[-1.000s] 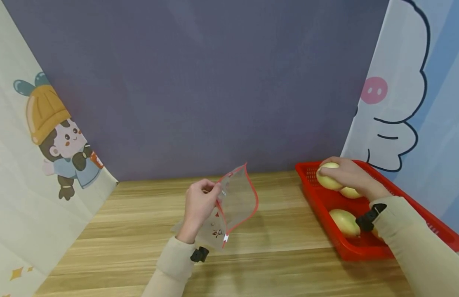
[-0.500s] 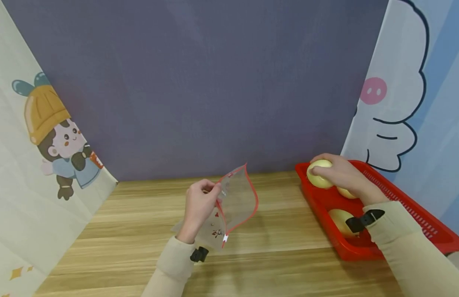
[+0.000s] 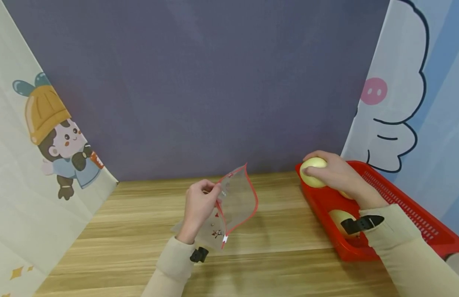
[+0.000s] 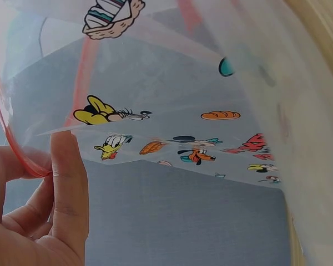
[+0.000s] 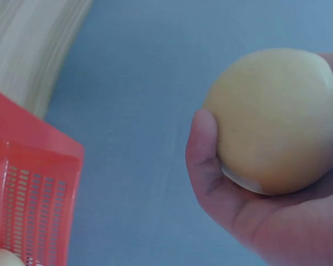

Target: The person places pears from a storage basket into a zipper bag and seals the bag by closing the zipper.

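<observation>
In the head view, my left hand (image 3: 200, 202) pinches the red-edged rim of a clear zip bag (image 3: 239, 200) between thumb and fingers. The bag's mouth gapes, and a white slider (image 3: 224, 239) sits at its lower corner. Cartoon prints on the bag (image 4: 221, 115) show in the left wrist view. My right hand (image 3: 335, 175) grips a round, pale yellow fruit (image 3: 314, 172) above the far left corner of a red plastic basket (image 3: 327, 231). Thumb and fingers wrap around the fruit (image 5: 275, 119) in the right wrist view. Its exact kind is unclear.
Another pale yellow fruit (image 3: 341, 220) lies in the basket, and one more (image 3: 346, 194) is mostly hidden under my right hand. The wooden table (image 3: 281, 268) meets a grey backdrop (image 3: 214, 90) behind. Printed cloth panels (image 3: 400, 95) stand at both sides.
My right hand has carried the gripped fruit leftward and slightly up, from over the basket's inside to its far left corner. The left hand and bag stay almost still.
</observation>
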Tool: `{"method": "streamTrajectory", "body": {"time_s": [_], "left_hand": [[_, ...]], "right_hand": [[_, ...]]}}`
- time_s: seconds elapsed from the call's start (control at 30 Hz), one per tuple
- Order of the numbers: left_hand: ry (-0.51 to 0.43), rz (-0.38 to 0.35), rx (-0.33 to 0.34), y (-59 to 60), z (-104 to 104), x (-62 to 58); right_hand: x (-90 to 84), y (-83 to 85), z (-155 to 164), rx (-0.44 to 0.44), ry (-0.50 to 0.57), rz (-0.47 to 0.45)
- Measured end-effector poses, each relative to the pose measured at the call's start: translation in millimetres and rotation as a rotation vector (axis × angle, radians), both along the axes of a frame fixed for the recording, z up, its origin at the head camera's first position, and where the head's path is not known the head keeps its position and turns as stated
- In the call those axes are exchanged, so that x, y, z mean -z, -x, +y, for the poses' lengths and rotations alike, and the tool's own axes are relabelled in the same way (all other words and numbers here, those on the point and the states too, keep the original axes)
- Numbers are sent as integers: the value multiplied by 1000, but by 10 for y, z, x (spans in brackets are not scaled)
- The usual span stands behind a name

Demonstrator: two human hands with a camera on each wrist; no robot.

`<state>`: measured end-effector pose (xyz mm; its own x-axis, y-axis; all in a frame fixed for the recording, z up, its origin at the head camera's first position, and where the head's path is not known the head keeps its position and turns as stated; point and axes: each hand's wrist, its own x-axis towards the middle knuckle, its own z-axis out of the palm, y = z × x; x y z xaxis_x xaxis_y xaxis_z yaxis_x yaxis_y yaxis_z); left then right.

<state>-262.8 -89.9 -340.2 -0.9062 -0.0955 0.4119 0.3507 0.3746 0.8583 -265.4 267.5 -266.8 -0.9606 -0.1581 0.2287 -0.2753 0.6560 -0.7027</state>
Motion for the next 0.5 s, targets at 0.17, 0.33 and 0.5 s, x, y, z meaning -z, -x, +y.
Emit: {"method": "streamTrajectory", "body": {"time_s": [0.17, 0.33, 0.5], "left_hand": [[0, -7, 0, 3, -3, 3], [13, 6, -5, 8, -5, 3], [11, 8, 2, 12, 0, 5]], "right_hand": [[-36, -46, -68, -11, -27, 34], [-86, -94, -140, -22, -41, 56], [-114, -144, -240, -43, -50, 69]]}}
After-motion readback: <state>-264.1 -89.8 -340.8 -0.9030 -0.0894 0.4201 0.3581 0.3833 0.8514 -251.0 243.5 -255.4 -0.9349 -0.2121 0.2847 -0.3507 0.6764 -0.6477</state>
